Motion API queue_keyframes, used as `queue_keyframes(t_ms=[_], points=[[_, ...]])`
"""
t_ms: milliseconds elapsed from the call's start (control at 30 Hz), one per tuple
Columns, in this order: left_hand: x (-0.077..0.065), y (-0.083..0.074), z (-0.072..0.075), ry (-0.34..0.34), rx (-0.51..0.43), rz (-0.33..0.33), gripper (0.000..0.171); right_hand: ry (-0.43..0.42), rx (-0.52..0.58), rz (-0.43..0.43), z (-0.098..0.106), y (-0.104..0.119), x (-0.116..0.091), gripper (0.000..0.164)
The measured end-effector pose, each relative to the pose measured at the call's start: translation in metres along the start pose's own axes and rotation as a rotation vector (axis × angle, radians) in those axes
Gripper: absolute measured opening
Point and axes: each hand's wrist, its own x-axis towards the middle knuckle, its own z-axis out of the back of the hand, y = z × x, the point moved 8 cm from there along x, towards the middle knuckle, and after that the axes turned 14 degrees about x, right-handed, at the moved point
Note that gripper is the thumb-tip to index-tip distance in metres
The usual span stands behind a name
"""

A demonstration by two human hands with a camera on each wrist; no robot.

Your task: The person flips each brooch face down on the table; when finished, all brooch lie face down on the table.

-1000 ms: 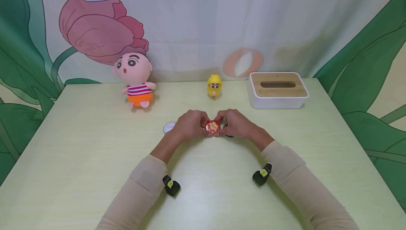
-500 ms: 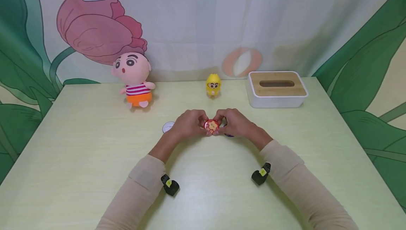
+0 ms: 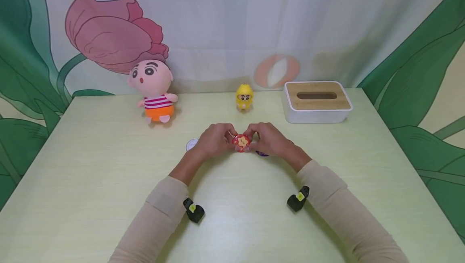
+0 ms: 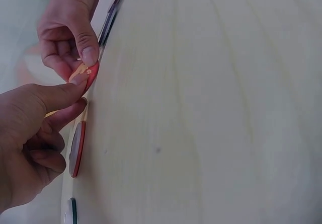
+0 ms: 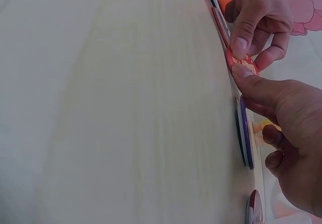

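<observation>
A round red badge (image 3: pixel 241 143) with a yellow star-like figure is held between both hands near the middle of the table, its printed face toward the head camera. My left hand (image 3: pixel 216 141) pinches its left edge with thumb and fingers. On the opposite edge, my right hand (image 3: pixel 268 138) does the same. In the left wrist view the thumbs press on the badge (image 4: pixel 91 74) from the front. Close by lie other flat discs: a red-rimmed one (image 4: pixel 77 148) by the left hand and a purple-edged one (image 5: pixel 245 133) under the right hand, partly hidden.
A pale disc (image 3: pixel 191 144) lies beside the left wrist; a green-edged disc (image 4: pixel 71 211) and a maroon-edged disc (image 5: pixel 254 209) lie farther out. Behind stand a plush doll (image 3: pixel 156 89), a small yellow figure (image 3: pixel 244 97) and a tissue box (image 3: pixel 317 103) with a wooden lid.
Both hands have risen slightly in the head view with the badge, which now shows its printed face more fully. The other things stay put apart from a slight camera shift.
</observation>
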Motion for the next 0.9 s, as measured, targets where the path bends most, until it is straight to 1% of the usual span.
queue_keyframes(t_ms=[233,433,600,733,900], points=[[0.0015,0.0008,0.003,-0.002,0.008,0.007,0.03,-0.053,-0.017,0.007,0.0033,0.0037,-0.0002,0.03],[0.0007,-0.0001,0.0047,-0.022,0.016,0.007,0.028,-0.06,-0.015,-0.01,0.0029,0.0034,-0.0003,0.034],[0.0011,-0.001,0.0046,-0.043,0.038,-0.004,0.027,-0.089,-0.015,0.004,0.0048,0.0046,-0.0007,0.029],[0.0014,-0.0018,0.0058,-0.061,0.054,-0.013,0.021,-0.119,0.003,0.018,0.0069,0.006,-0.001,0.022],[0.0013,-0.0029,0.0089,-0.077,0.055,-0.02,0.015,-0.126,0.016,0.025,0.0082,0.0071,-0.001,0.016]])
